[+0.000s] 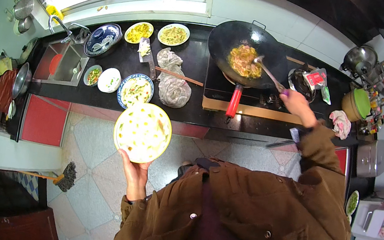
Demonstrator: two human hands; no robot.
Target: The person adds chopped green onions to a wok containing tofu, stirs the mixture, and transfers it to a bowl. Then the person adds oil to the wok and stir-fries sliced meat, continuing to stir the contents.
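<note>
My left hand (135, 176) grips the near rim of a white plate (142, 132) with a yellow edge and small marks, tilted in front of the counter; its surface is overexposed. My right hand (298, 104) is closed round the handle of a metal cooking spoon or ladle (271, 75), whose head touches the food. Sliced meat (247, 61) in yellowish liquid or sauce lies in the bottom of a black wok (225, 41) on the hob. The wok's red handle (234, 100) points towards me.
Left of the hob lie a crumpled plastic bag (174, 91), chopsticks (184, 77), a cleaver (147, 54) with chopped bits, several filled dishes and a lidded blue bowl (103, 40). The sink (81, 69) is further left. Right of the wok are packets (316, 78) and a cloth (340, 123).
</note>
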